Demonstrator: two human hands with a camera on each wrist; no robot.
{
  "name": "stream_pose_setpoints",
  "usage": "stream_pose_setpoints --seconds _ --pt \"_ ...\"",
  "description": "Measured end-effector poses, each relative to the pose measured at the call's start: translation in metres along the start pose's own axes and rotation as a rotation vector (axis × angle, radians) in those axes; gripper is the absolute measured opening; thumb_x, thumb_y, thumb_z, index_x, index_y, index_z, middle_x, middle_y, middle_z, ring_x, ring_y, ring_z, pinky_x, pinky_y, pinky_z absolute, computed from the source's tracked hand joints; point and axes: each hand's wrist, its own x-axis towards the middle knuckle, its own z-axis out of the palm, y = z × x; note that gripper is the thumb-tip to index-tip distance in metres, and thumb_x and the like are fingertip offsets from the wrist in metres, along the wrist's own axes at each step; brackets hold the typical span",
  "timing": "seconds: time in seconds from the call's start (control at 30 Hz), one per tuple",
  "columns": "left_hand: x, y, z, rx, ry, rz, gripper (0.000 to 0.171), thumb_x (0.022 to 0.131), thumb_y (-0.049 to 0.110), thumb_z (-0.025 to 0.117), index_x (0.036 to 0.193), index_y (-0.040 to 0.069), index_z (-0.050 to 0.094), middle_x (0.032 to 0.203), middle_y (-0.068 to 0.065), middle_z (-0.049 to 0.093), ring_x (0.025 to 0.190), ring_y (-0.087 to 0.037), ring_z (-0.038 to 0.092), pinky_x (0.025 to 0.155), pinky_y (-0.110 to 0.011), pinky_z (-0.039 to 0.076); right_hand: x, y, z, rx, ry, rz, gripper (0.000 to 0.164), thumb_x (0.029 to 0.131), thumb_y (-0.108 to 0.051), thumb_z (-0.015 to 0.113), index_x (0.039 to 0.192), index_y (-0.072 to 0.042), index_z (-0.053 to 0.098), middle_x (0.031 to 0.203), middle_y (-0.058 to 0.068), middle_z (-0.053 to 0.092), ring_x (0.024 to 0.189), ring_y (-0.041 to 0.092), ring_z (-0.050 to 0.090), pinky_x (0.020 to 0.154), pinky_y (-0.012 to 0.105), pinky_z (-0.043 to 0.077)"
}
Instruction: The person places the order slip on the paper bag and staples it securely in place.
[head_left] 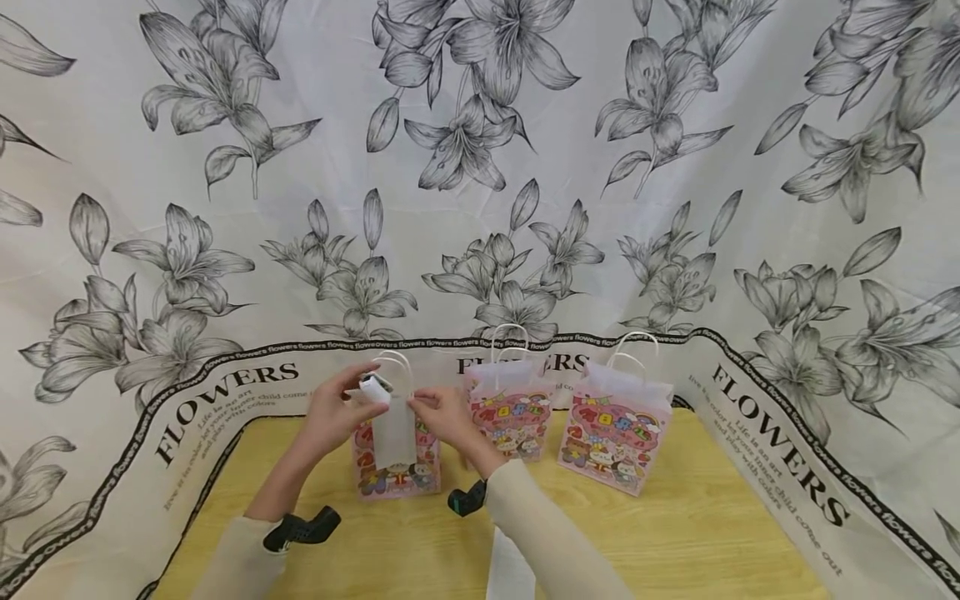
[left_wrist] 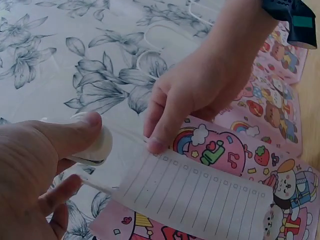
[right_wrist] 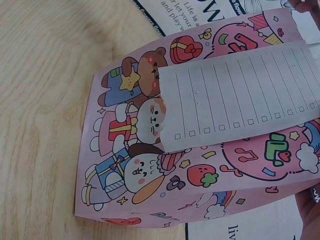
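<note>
A pink paper gift bag [head_left: 367, 483] with cartoon animals and white handles stands upright on the left. Over its front hangs a torn-edged white checklist strip [head_left: 394, 437], ruled with lines and small boxes. My left hand [head_left: 337, 412] grips a small white stapler [left_wrist: 102, 147] at the bag's top left, thumb on its upper side. With thumb and fingers, my right hand [head_left: 448, 417] pinches the strip's top corner at the bag's rim. In the right wrist view the strip [right_wrist: 230, 95] lies across the bag's printed face, and only bits of the hands show at the right edge.
Two similar pink bags, a middle one [head_left: 517, 425] and a right one [head_left: 615, 425], stand on the wooden table [head_left: 375, 550]. Another white paper strip [head_left: 512, 567] lies at the front, partly behind my right sleeve. Flower-printed cloth [head_left: 480, 275] hangs behind the table.
</note>
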Motion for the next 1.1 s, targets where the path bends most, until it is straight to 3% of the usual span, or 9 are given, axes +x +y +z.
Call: stream_pose_setpoints --seconds 0.13,0.23,0.33,0.47,0.53,0.73,0.9,1.1 --pt "0.005 -0.001 0.005 0.207 -0.011 0.064 0.067 0.076 0.014 0.085 0.136 0.006 0.055 0.116 -0.019 0.061 0.109 -0.038 0.053 0.087 -0.056 0.042 -0.001 0.002 0.002 0.017 -0.007 0.001 0.025 0.096 -0.021 0.064 0.11 -0.002 0.072 0.108 0.012 0.07 0.096 0.02 0.068 0.077 0.028 0.055" --pt "0.013 -0.005 0.008 0.284 -0.012 0.135 0.066 0.074 0.011 0.085 0.133 0.002 0.057 0.111 -0.019 0.064 0.105 -0.039 0.056 0.087 -0.058 0.042 0.001 0.002 0.0 0.012 -0.012 -0.02 0.025 0.096 -0.021 0.064 0.109 -0.002 0.072 0.108 0.012 0.07 0.096 0.02 0.069 0.076 0.027 0.055" --pt "0.022 -0.008 0.01 0.239 -0.061 0.181 0.063 0.076 0.007 0.083 0.132 0.001 0.055 0.109 -0.018 0.065 0.097 -0.035 0.062 0.078 -0.047 0.052 0.004 0.002 -0.003 0.014 0.003 -0.042 0.024 0.096 -0.02 0.064 0.109 -0.002 0.073 0.107 0.012 0.07 0.095 0.02 0.069 0.076 0.027 0.055" --pt "0.025 -0.011 0.009 0.138 -0.179 0.106 0.061 0.082 0.004 0.078 0.137 0.0 0.05 0.114 -0.018 0.062 0.094 -0.03 0.064 0.072 -0.037 0.056 0.003 0.001 0.0 0.023 0.001 -0.048 0.022 0.096 -0.02 0.064 0.108 -0.003 0.073 0.105 0.011 0.071 0.094 0.018 0.069 0.076 0.026 0.054" --pt "0.023 -0.012 0.009 0.128 -0.208 0.063 0.062 0.084 0.005 0.076 0.139 0.0 0.048 0.114 -0.017 0.062 0.094 -0.028 0.064 0.074 -0.036 0.055 0.002 0.002 0.001 0.013 -0.002 -0.044 0.023 0.096 -0.021 0.065 0.108 -0.004 0.074 0.103 0.009 0.072 0.092 0.016 0.069 0.074 0.025 0.054" --pt "0.021 -0.017 0.013 0.127 -0.211 0.025 0.064 0.085 0.009 0.075 0.142 0.001 0.045 0.107 -0.012 0.063 0.086 -0.021 0.062 0.066 -0.033 0.053 -0.002 0.006 0.003 -0.034 0.012 -0.047 0.024 0.095 -0.025 0.065 0.108 -0.007 0.074 0.102 0.006 0.072 0.091 0.013 0.069 0.074 0.024 0.054" --pt "0.026 -0.018 0.011 0.157 -0.245 0.041 0.064 0.086 0.013 0.076 0.141 -0.001 0.046 0.103 -0.009 0.062 0.082 -0.016 0.059 0.065 -0.031 0.051 -0.002 0.004 0.002 -0.032 0.009 -0.04 0.025 0.096 -0.025 0.064 0.109 -0.006 0.074 0.104 0.007 0.072 0.092 0.014 0.069 0.075 0.025 0.054" --pt "0.028 -0.018 0.008 0.158 -0.262 0.06 0.063 0.086 0.015 0.076 0.14 0.001 0.046 0.104 -0.011 0.063 0.084 -0.02 0.061 0.065 -0.033 0.052 0.0 0.004 0.004 0.002 0.018 -0.042 0.025 0.096 -0.024 0.064 0.109 -0.005 0.074 0.104 0.007 0.072 0.094 0.016 0.069 0.077 0.026 0.054"
